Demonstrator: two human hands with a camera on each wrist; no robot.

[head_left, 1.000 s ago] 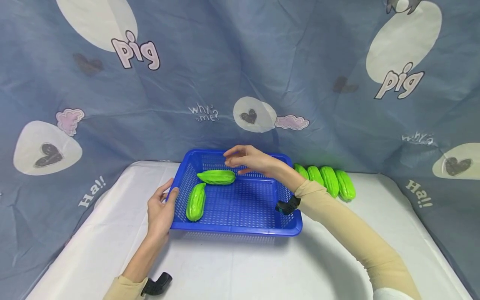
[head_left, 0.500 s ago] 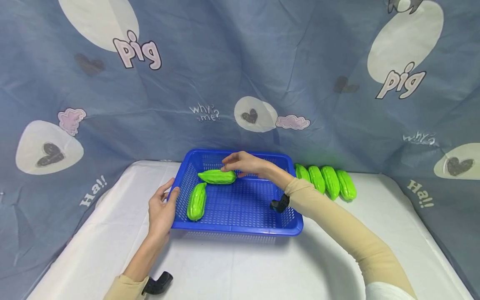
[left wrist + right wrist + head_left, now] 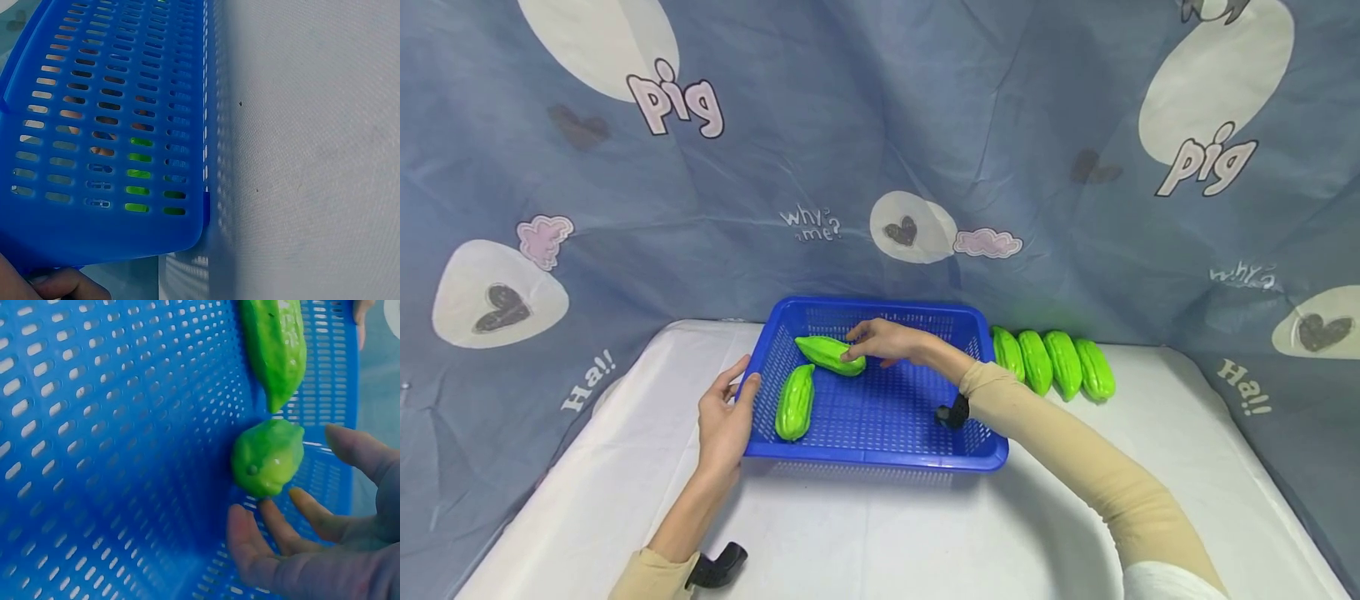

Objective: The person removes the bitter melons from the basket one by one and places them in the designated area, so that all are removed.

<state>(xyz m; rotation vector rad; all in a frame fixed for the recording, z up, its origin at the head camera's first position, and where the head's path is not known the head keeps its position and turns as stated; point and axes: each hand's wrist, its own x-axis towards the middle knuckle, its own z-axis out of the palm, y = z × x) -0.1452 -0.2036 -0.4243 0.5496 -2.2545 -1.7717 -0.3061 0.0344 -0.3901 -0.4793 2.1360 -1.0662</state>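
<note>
My left hand [image 3: 724, 421] grips the left rim of a blue plastic basket [image 3: 865, 458], thumb on the rim. Inside the basket, one green bitter melon [image 3: 794, 402] lies lengthwise along the left wall. A second bitter melon [image 3: 826, 353] lies slanted behind it, its pointed end to the back left. At that melon's right end is my right hand [image 3: 895, 341]. The right wrist view shows fingertips [image 3: 269, 509] touching the near melon [image 3: 267, 459], with the thumb apart from it. Through the basket's slots, the left wrist view shows green of a melon [image 3: 139, 175].
Several more bitter melons [image 3: 1063, 364] lie in a row on the white tablecloth [image 3: 880, 542], right of the basket. A blue printed cloth [image 3: 760, 167] hangs behind the table. Each wrist wears a black camera [image 3: 718, 567].
My right hand has come down and slightly nearer, onto the back melon. That melon has turned from nearly level to slanted, its right end shifting toward me. My left hand stays on the rim.
</note>
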